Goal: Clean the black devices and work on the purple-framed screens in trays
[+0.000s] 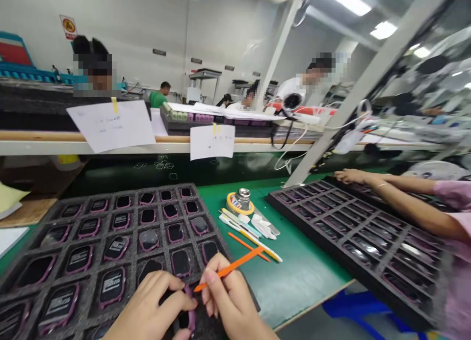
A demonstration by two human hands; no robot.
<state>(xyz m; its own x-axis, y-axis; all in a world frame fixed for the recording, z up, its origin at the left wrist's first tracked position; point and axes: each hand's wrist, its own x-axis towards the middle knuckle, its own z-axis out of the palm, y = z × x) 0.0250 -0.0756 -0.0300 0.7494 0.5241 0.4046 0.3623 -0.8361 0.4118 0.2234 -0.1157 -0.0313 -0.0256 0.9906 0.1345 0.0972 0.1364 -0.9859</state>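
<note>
My left hand (154, 300) is closed around a purple-framed smartwatch (190, 320), which it holds over the near edge of a dark foam tray (94, 276). Pinched in my right hand (231, 296) is an orange plastic spudger (239, 265). Its pointed end lies against or very close to the watch frame, beside my left fingertips. My fingers cover much of that watch. Around my hands, the tray's square pockets hold several more purple-framed watches; some dark screens show white text, such as this watch (112, 286).
Right of the tray, a metal dispenser (243, 196) stands within a yellow tape roll (235, 210), near pens (257, 239) and another orange stick (245, 243). A co-worker's arm (412, 197) reaches over a second foam tray (342, 259). A shelf (169, 147) with hanging papers crosses ahead.
</note>
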